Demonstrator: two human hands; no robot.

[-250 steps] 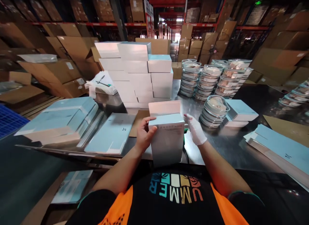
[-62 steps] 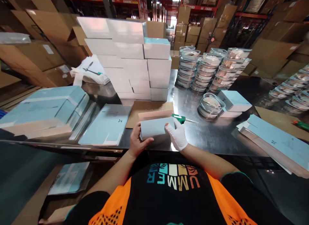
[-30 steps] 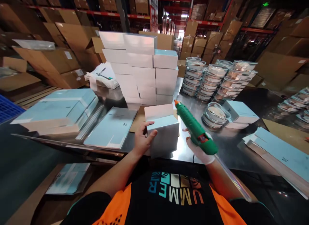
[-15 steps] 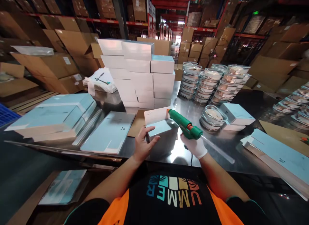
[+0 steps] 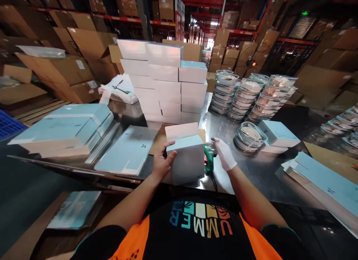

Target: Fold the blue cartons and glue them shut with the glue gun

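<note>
A small pale-blue box [image 5: 187,159] stands upright at the near edge of the metal table [image 5: 257,170], its top flap [image 5: 181,131] raised. My bare left hand [image 5: 162,163] grips the box's left side, thumb on the front. My gloved right hand [image 5: 225,157] is just right of the box with its fingers stretched out. It hovers beside a green glue gun [image 5: 208,164] that rests on the table, partly hidden behind the box. A brown cardboard sheet [image 5: 158,140] lies under the box's far side.
A tall stack of white boxes [image 5: 165,85] stands behind. Stacks of clear round containers [image 5: 246,96] are at the back right, one short stack [image 5: 248,135] beside a blue box [image 5: 275,131]. Flat blue carton blanks lie left [image 5: 127,150] and right [image 5: 327,178]. Cardboard cartons fill the shelves around.
My right hand held the glue gun over the box's flap, then lowered it to the table beside the box. My left hand has kept its hold on the box.
</note>
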